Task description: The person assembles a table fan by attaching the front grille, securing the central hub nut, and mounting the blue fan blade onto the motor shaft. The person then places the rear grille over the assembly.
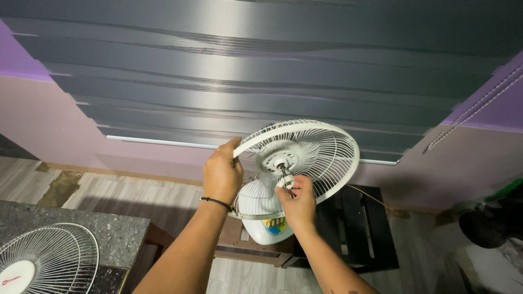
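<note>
The loose white wire fan grille [46,256] lying on the speckled grey stone counter [117,231] is cut off by the lower left corner. The right hand [298,202] hides the small part at the white fan's bare motor shaft [283,170]. The dark rounded object [490,220] at the right edge is blurred beyond telling.

Loose front fan grille [46,258] on dark speckled counter [117,231]; grey blinds [261,71] behind
</note>
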